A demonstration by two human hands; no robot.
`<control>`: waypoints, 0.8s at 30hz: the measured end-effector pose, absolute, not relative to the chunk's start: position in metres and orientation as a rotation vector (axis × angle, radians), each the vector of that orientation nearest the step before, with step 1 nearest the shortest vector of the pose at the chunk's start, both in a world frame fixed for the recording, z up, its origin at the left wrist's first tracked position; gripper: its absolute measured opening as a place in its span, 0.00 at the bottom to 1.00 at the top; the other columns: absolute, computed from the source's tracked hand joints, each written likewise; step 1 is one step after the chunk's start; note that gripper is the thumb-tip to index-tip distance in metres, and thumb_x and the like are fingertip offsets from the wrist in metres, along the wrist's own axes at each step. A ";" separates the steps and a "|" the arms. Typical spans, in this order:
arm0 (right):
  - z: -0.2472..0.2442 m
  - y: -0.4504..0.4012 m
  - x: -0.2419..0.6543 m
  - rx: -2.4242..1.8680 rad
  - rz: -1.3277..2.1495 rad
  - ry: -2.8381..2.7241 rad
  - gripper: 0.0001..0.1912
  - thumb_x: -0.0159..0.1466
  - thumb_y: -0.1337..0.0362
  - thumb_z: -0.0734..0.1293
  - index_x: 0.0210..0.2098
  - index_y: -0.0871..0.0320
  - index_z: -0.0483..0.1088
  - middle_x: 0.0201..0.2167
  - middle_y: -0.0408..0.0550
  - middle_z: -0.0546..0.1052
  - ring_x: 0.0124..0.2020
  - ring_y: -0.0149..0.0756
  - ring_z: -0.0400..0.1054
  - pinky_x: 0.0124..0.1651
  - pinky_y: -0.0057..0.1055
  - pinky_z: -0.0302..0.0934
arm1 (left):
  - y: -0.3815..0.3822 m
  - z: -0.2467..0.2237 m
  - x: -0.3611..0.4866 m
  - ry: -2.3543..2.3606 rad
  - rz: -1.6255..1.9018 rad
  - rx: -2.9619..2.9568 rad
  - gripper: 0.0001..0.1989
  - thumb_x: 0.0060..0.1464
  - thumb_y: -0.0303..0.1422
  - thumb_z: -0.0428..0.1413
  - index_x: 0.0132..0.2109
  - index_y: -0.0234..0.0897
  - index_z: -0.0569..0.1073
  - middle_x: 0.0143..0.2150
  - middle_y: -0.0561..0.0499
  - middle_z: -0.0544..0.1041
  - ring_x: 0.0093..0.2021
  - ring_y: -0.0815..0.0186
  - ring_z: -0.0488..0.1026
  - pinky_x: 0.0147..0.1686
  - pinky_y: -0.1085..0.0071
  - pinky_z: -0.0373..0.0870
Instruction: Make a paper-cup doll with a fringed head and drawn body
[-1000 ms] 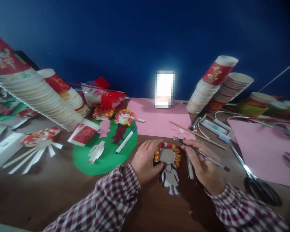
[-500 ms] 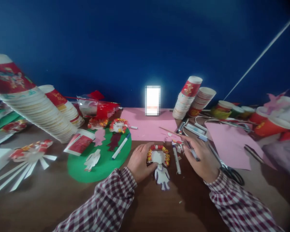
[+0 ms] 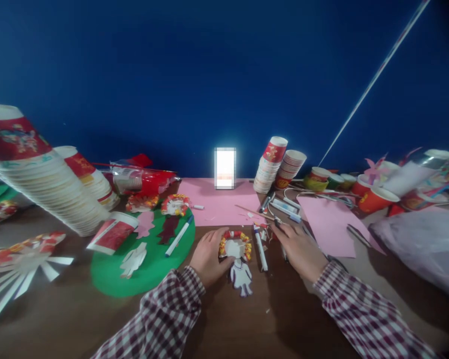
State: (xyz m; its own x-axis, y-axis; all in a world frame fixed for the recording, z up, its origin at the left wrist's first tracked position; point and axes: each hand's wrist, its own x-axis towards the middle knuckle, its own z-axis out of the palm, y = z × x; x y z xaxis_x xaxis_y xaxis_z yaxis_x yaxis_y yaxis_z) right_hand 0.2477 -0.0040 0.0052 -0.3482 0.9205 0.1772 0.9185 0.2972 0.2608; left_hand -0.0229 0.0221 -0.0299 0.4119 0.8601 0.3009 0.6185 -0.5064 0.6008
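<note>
My left hand holds the left side of a paper doll, thumb over its edge; the doll has a red and yellow ring round its head and a white outlined dress below. Right of it lies a white marker with a dark cap. My right hand rests palm down on the table, fingers close together and fingertips at a small dark object. What lies under its palm is mostly hidden. Paper scraps sit between the hands.
A green disc with cut-out figures, a tipped cup and a tall cup stack stand left. Pink sheets, upright cup stacks and a plastic bag lie behind and right. A lit screen faces me.
The view has shifted, so most things appear further left. My right hand has flattened lower onto the table, and the marker that showed under its fingers is now mostly covered. My left hand keeps its hold.
</note>
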 end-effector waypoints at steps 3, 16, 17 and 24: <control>0.010 -0.008 0.244 1.770 0.489 2.527 0.29 0.58 0.81 0.57 0.57 0.61 0.65 0.50 0.56 0.73 0.48 0.44 0.66 0.48 0.40 0.65 | 0.022 -0.031 -0.023 1.265 0.829 2.272 0.31 0.45 0.32 0.58 0.57 0.34 0.60 0.54 0.42 0.70 0.53 0.54 0.67 0.56 0.53 0.62; 0.008 -0.014 0.246 1.744 0.498 2.493 0.29 0.58 0.81 0.57 0.57 0.60 0.65 0.49 0.56 0.73 0.51 0.45 0.64 0.48 0.39 0.65 | 0.020 -0.025 -0.022 1.260 0.817 2.273 0.29 0.45 0.32 0.58 0.56 0.37 0.62 0.53 0.45 0.70 0.53 0.54 0.67 0.55 0.55 0.62; 0.007 -0.014 0.246 1.745 0.503 2.491 0.29 0.58 0.81 0.57 0.57 0.60 0.65 0.49 0.56 0.73 0.51 0.45 0.64 0.48 0.39 0.64 | 0.020 -0.026 -0.022 1.260 0.816 2.274 0.29 0.45 0.32 0.58 0.56 0.37 0.62 0.53 0.45 0.70 0.53 0.54 0.67 0.55 0.55 0.62; 0.011 -0.016 0.245 1.756 0.521 2.474 0.28 0.59 0.79 0.57 0.58 0.59 0.64 0.48 0.56 0.73 0.48 0.45 0.65 0.46 0.40 0.65 | 0.021 -0.028 -0.022 1.255 0.819 2.283 0.29 0.46 0.32 0.58 0.56 0.35 0.62 0.54 0.44 0.70 0.54 0.55 0.66 0.56 0.55 0.62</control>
State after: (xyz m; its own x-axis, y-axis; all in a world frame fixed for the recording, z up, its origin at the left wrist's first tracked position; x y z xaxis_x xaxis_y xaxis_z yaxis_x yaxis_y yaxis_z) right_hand 0.2454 -0.0162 0.0107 -0.3477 0.9268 0.1418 0.9053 0.2925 0.3080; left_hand -0.0222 0.0208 -0.0280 0.4231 0.8560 0.2971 0.6167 -0.5123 0.5976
